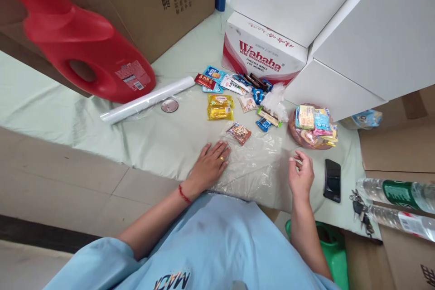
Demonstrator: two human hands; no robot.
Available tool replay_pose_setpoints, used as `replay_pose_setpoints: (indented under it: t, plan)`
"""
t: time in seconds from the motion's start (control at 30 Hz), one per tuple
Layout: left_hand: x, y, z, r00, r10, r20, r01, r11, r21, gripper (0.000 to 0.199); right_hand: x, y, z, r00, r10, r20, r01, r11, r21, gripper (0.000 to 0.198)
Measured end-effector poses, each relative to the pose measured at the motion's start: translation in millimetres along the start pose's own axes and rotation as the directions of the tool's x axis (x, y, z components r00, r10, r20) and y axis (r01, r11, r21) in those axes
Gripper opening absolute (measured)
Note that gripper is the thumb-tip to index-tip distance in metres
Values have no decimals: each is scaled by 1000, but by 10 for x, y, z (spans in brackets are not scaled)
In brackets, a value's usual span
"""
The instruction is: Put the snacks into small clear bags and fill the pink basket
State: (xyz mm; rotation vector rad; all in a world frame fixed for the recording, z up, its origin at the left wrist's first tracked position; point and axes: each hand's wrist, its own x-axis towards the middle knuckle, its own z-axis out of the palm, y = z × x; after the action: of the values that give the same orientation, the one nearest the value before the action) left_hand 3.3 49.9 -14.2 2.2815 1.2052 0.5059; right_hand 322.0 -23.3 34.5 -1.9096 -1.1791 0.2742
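Observation:
My left hand [211,163] lies flat, fingers stretched out, on the left edge of a clear plastic bag [253,167] spread on the pale green cloth. A gold ring and a red string bracelet show on it. Just beyond its fingertips, a brown snack packet [239,132] rests at the bag's upper end. My right hand [301,174] is raised to the right of the bag, fingers loosely curled and apart, with nothing seen in it. Nearest to it is a round brown bowl [295,133] filled with snack packets [316,120]. A black phone [332,181] lies to its right.
Yellow packets [220,107] and several other wrapped snacks lie before the Wahaha carton [261,50]. At left are a plastic film roll [147,99], a round metal lid [169,105] and a big red jug [102,50]. Keys [360,210] and water bottles [401,194] are on the right.

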Motion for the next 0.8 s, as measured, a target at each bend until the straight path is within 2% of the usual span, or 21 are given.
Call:
replay_pose_setpoints:
  t: [0.03, 0.07, 0.13, 0.2, 0.23, 0.27, 0.37, 0.5, 0.57, 0.63, 0.73, 0.8]
  plan:
    - [-9, -7, 12, 1000, 4, 8, -4, 1000, 11, 49, -58, -64, -40, 992, -96, 86, 99, 995, -30, 41]
    - [-19, -12, 20, 1000, 7, 13, -7, 1000, 21, 49, -125, -116, -60, 961, -186, 204, 197, 980, -36, 43]
    - [-34, -19, 23, 1000, 7, 22, -7, 999, 39, 50, -260, -151, -49, 837, -296, 461, 334, 942, -2, 45]
    - [-48, -32, 15, 1000, -1, 21, 0, 999, 54, 50, -357, -80, -25, 710, -295, 639, 356, 934, 36, 44]
    - [-58, -43, 8, 1000, -7, 19, 6, 998, 61, 50, -382, -17, -29, 678, -271, 683, 334, 942, 41, 43]
    - [-71, -55, 0, 1000, -13, 19, 12, 998, 67, 50, -389, 53, -49, 670, -239, 703, 301, 953, 38, 41]
    - [-117, -82, -35, 999, -12, 31, 10, 998, 64, 50, -301, 203, -176, 702, -160, 694, 176, 983, 49, 34]
    - [-141, -63, -72, 1000, 5, 24, -6, 999, 33, 53, 29, 171, -208, 782, -53, 621, 29, 998, 49, 27]
    - [-128, -42, -75, 1000, 8, 14, -9, 1000, 21, 54, 262, 107, -58, 828, -43, 559, 41, 999, 17, 29]
    - [-112, -30, -73, 1000, 11, 7, -12, 1000, 11, 54, 520, 39, 191, 861, -91, 500, 115, 993, -17, 33]
    - [-100, -30, -72, 1000, 13, 9, -13, 1000, 9, 54, 901, -71, 626, 886, -168, 432, 247, 960, -133, 42]
    - [-102, -35, -76, 1000, 10, 8, -10, 1000, 5, 54, 1121, -139, 863, 894, -176, 411, 300, 917, -261, 49]
